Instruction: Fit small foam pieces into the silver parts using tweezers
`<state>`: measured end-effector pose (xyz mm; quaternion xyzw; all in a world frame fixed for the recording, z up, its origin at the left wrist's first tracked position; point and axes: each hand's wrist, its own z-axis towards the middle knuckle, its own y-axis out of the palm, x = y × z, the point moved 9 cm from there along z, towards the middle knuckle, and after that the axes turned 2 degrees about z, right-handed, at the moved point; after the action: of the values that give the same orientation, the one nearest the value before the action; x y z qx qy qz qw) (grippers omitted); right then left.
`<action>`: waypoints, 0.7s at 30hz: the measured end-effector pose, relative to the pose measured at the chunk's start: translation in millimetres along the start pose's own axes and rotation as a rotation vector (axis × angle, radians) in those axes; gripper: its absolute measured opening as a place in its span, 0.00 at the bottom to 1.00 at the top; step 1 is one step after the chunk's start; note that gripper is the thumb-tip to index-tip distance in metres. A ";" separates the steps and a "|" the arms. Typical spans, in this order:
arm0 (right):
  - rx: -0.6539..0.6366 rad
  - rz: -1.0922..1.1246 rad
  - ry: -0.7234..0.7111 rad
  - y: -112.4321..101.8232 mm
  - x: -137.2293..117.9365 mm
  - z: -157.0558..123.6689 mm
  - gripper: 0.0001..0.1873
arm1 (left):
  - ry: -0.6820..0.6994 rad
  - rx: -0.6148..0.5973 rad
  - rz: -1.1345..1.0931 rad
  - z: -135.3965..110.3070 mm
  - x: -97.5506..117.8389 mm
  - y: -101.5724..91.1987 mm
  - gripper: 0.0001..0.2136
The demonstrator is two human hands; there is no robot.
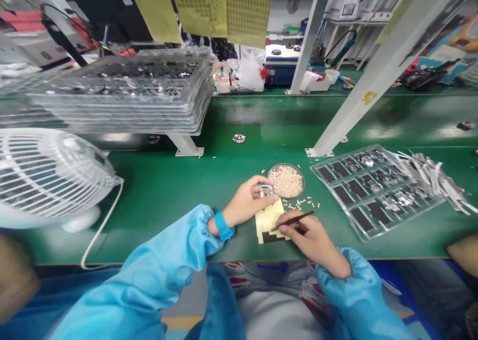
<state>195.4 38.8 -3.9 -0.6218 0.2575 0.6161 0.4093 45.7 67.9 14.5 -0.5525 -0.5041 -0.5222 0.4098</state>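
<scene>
My left hand (247, 201) is closed around a small silver metal part (266, 189), held just above the green bench. My right hand (311, 234) pinches dark tweezers (294, 220) whose tip rests on a pale yellow sheet (268, 222) with a dark stepped strip along its lower edge. A round dish (287, 180) of small beige pieces sits just beyond the sheet, with a few of those pieces spilled beside it. Both arms wear light blue sleeves, and a blue band circles my left wrist.
A clear tray (377, 190) of dark and metallic parts lies to the right, with a heap of white strips (436, 178) past it. A white fan (48, 178) stands at left. Stacked clear trays (127, 88) sit on a raised shelf. Slanted white frame posts (358, 96) stand on the bench.
</scene>
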 end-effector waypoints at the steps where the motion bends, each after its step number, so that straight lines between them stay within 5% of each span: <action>1: -0.001 -0.008 0.001 0.0 0.5 -0.3 0.06 | -0.026 -0.015 0.007 -1.9 -5.5 3.2 0.19; 9: -0.007 -0.010 0.005 2.3 1.6 -0.6 0.06 | 0.011 -0.099 0.378 -5.7 -25.0 8.4 0.11; 14: -0.003 0.087 0.008 1.4 -4.3 -2.0 0.04 | 0.007 -0.076 0.391 -7.5 -21.8 8.2 0.11; 18: 0.170 0.278 -0.079 -20.3 -18.2 -1.8 0.01 | -0.015 -0.068 0.367 -7.5 -26.2 8.4 0.12; 21: 0.338 0.135 -0.162 -39.5 -26.9 -0.2 0.01 | -0.007 -0.067 0.367 -6.6 -28.1 7.7 0.11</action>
<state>225.1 54.7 30.0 -0.4739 0.3643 0.6383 0.4850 53.7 56.7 -11.9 -0.6500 -0.3788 -0.4534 0.4779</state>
